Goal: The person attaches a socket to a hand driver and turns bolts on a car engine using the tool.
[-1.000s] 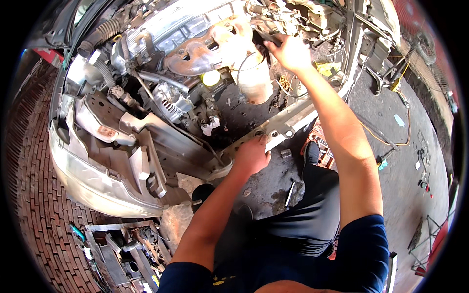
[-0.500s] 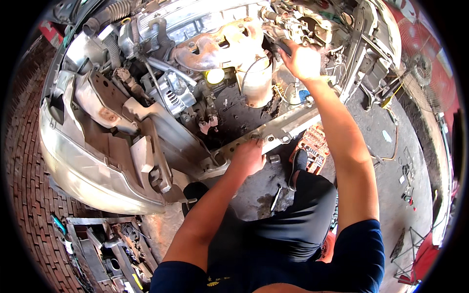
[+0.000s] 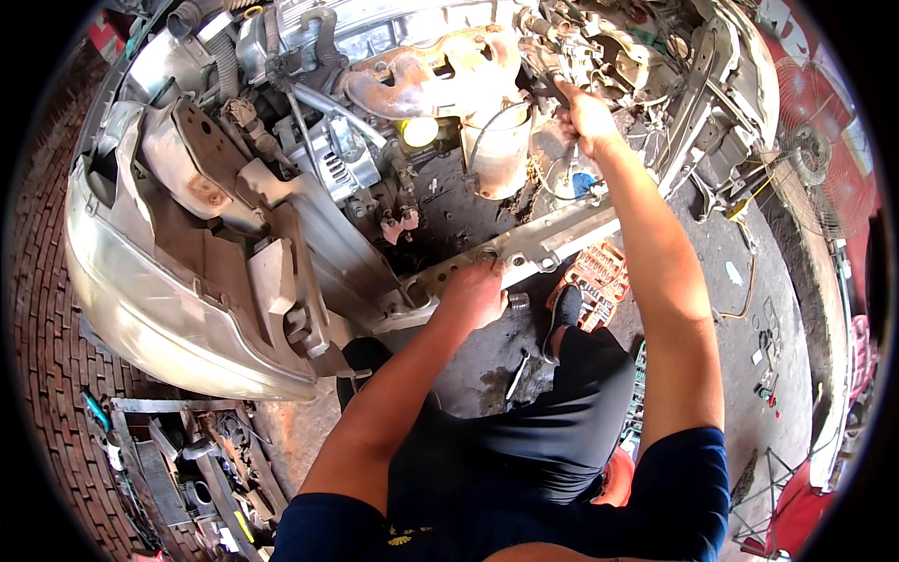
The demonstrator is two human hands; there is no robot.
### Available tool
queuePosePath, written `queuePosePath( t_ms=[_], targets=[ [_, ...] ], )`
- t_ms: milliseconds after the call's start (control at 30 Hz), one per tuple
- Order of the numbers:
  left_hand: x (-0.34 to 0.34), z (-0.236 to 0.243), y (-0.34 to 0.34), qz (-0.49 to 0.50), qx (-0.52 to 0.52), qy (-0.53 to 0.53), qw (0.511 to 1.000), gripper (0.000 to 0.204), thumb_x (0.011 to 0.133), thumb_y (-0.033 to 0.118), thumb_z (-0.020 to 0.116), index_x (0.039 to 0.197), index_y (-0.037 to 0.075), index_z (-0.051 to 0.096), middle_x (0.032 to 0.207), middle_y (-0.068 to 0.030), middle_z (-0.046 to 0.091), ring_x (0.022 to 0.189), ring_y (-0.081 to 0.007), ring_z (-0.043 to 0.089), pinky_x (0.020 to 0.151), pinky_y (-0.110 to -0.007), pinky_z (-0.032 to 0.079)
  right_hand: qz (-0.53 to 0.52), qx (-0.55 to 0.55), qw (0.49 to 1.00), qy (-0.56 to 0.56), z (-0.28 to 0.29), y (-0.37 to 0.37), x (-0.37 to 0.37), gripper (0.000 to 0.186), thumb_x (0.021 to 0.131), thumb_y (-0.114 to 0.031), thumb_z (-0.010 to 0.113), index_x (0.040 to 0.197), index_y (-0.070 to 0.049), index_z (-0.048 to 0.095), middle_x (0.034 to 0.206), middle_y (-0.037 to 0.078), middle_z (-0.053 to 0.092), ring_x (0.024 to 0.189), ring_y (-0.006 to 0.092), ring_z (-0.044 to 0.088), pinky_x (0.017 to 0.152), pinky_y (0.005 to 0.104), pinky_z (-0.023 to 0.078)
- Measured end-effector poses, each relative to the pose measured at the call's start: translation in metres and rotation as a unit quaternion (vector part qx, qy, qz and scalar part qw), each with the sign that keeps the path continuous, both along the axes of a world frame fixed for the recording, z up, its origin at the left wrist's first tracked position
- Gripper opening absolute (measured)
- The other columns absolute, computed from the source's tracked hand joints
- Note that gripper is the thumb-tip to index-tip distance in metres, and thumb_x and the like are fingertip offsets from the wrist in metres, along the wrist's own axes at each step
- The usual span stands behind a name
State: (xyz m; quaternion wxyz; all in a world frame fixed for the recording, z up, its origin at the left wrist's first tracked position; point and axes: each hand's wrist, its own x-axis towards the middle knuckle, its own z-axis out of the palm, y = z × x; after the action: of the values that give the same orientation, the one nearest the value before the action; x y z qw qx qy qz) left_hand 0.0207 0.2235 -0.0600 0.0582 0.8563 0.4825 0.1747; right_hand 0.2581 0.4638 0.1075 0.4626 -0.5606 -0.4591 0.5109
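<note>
Right hand [image 3: 590, 124]: fingers bent around a dark bar [image 3: 552, 88], apparently gripping it; far end lost among the engine parts, kind of tool or part not certain. Left hand [image 3: 474, 294]: on the front rail [image 3: 573, 226], fingers bent at its edge; whether clasping or only leaning, cannot tell. Bar lies just beside the rusty manifold [image 3: 435, 77], above the round metal can [image 3: 496, 157]. Step in hand, as judged: right hand working the bar, left bracing. Next move likely calls for firm hold and steady footing. Farther out, on floor: orange tool case [image 3: 600, 273], wrench [image 3: 518, 373].
</note>
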Motion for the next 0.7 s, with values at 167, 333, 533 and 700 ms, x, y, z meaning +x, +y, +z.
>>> queuePosePath(
  t_ms=[167,333,533,700],
  targets=[
    [-0.006,-0.005,-0.001,-0.004,0.022,-0.010,1.000,0.044,0.084,0.020,0.078,0.120,-0.001,0.063,0.109,-0.0188,0.071,0.102,-0.0377,0.070,0.090,-0.048,0.057,-0.102,0.422,0.783,-0.445,-0.004,-0.012,-0.013,0.052,0.107,-0.052,0.055,0.104,-0.005,0.078,0.080,0.017,0.076,0.070,0.0304,0.073,0.072,0.0419,0.057],
    [0.001,0.002,0.004,0.006,-0.024,0.012,1.000,0.045,0.084,0.020,0.078,0.122,0.000,0.062,0.108,-0.0191,0.071,0.102,-0.0378,0.070,0.089,-0.048,0.057,-0.044,0.114,0.985,-0.122,-0.019,0.010,-0.004,0.047,0.108,-0.055,0.055,0.124,-0.017,0.076,0.068,0.001,0.065,0.055,0.0221,0.055,0.063,0.0367,0.050],
    [-0.003,0.001,-0.001,0.003,-0.005,0.001,1.000,0.046,0.085,0.020,0.078,0.123,0.000,0.062,0.109,-0.0187,0.071,0.101,-0.0375,0.070,0.088,-0.048,0.057,-0.060,0.125,0.985,-0.106,0.006,-0.026,-0.018,0.045,0.105,-0.052,0.059,0.108,-0.012,0.079,0.086,0.022,0.077,0.072,0.0343,0.078,0.059,0.0407,0.058],
    [-0.006,-0.005,-0.005,0.009,-0.023,0.005,1.000,0.048,0.085,0.021,0.079,0.125,-0.001,0.062,0.111,-0.0181,0.071,0.101,-0.0370,0.070,0.089,-0.047,0.058,-0.091,0.344,0.692,-0.628,0.007,-0.029,-0.016,0.053,0.103,-0.061,0.059,0.116,-0.013,0.079,0.092,0.020,0.079,0.080,0.0305,0.079,0.075,0.0445,0.060]
  ],
)
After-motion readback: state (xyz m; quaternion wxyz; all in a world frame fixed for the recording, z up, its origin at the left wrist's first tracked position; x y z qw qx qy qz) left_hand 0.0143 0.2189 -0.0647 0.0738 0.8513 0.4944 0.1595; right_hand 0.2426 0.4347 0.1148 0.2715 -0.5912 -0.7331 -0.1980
